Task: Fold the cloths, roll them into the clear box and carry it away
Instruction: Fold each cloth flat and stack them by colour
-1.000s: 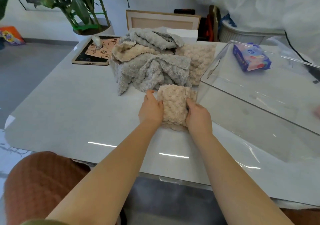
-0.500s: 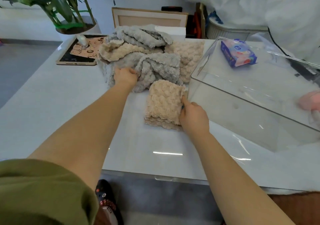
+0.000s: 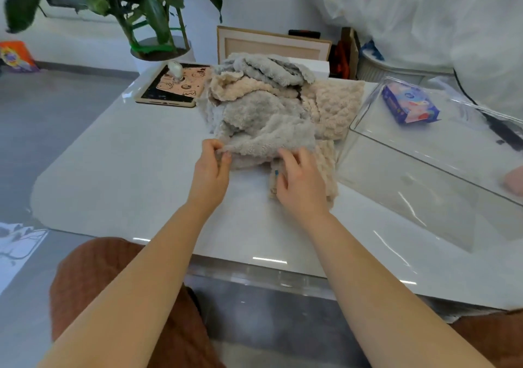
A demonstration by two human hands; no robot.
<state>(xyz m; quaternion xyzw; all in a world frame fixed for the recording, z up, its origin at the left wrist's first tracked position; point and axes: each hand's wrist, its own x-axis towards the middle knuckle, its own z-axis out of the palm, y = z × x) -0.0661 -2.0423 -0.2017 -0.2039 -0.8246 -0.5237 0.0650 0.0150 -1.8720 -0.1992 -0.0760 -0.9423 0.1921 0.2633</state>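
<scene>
- Showing the white table [image 3: 127, 169] filling mid-frame, clear box [image 3: 410, 197] lying at right.
- Piling cloths [image 3: 334, 104] at upper centre.
- Pinching the grey cloth [image 3: 263, 132] by its edge with left hand [image 3: 210, 175], centre.
- Curling right hand [image 3: 302, 186] over folded beige cloth [image 3: 328, 163]; grasp being impossible to tell.

single view: wide-angle camera worn on the head, facing forward and tilted down over the near edge of the white table [image 3: 119, 175]. both forearms [image 3: 158, 268] enter from the bottom edge; left hand [image 3: 210, 172] and right hand [image 3: 301, 189] sit near frame centre, close to the lens, at the grey cloth [image 3: 266, 129]. the clear box [image 3: 410, 197] occupies the right side. the potted plant [image 3: 152, 13] marks the far, upper-left limit of the field.
</scene>
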